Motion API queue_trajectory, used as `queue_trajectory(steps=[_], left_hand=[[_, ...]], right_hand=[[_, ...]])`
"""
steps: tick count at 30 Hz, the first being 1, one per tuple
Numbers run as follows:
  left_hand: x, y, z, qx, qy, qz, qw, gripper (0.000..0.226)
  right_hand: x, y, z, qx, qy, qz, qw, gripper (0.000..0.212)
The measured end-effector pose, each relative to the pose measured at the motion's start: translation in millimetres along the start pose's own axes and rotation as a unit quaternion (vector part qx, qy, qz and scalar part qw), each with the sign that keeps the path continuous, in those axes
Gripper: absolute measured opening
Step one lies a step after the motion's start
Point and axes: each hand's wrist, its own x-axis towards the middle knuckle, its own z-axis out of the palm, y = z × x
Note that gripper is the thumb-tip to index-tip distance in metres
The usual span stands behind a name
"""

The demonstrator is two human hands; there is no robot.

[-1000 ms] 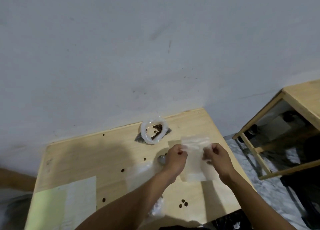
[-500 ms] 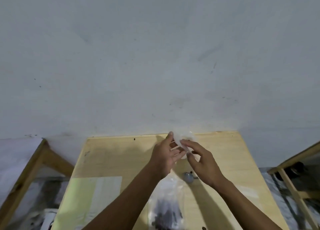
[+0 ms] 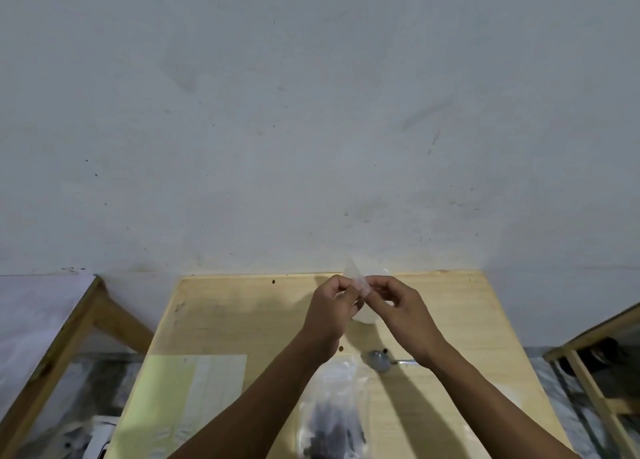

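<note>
Pouch [image 3: 365,317] over wooden table [image 3: 242,313], grey wall [image 3: 311,112]

A grey-white wall [image 3: 311,112] with small dark marks fills the upper frame. Below it stands a light wooden table [image 3: 242,306]. A wooden stand [image 3: 71,321] is at lower left, a second stand [image 3: 588,334] at lower right.
</note>
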Motion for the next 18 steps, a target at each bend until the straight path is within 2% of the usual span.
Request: queue_trajectory(steps=[3,8,11,18], left_hand=[[-0.5,-4.2,4.0,0.036,0.009,0.001,0.999,0.009],[-4.6,-5.2,14.1,-0.027,0.055,-0.018,0.998,0.007],[-2.0,-11.3,9.4,0.027,0.064,-0.007,0.998,0.018],[-2.4,-20.2,13.2,0.168,0.122,0.006,0.978,0.020]], right_hand=[[-2.0,4.1,3.3,-0.074,0.032,-0.025,0.996,0.016],[-4.7,15.4,10.3,-0.158,0.064,-0.054,0.984,0.021],[-6.0,19.7,10.5,-0.167,0.067,-0.050,0.982,0.021],[1.9,31.3,13.6,-0.213,0.138,-0.018,0.967,0.033]])
